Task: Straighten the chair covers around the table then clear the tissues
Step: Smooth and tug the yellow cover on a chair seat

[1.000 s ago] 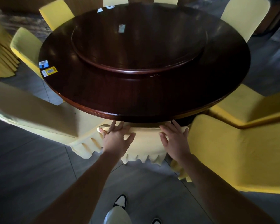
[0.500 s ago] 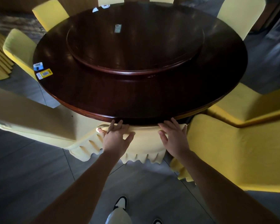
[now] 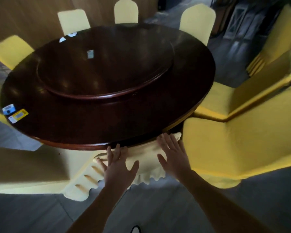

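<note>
A grey tiled floor [image 3: 32,214] and a wood-panelled wall [image 3: 23,15] frame a big round dark-wood desk [image 3: 94,125] with a raised turntable [image 3: 107,71] at its centre. Yellow-covered chairs ring it; one chair back [image 3: 242,148] stands just right of the hands and another [image 3: 23,167] lies low at the left. Small tissue packets sit on the desk: a blue-and-white one [image 3: 8,109] and a yellow one [image 3: 18,115] touching at the left rim, a pale one [image 3: 90,53] on the turntable, and two more [image 3: 67,37] at the far edge.

The pale chair cover [image 3: 146,158] with its scalloped skirt is tucked under the near rim of the desk. The left hand [image 3: 118,167] and the right hand [image 3: 173,155] both rest flat on it, fingers [image 3: 166,140] straight and spread, gripping nothing.

Compared with half a second earlier, the view has swung left and up, so more far chairs show; the hands have slid rightward along the cover, fingers splayed wider, and the picture is blurrier.
</note>
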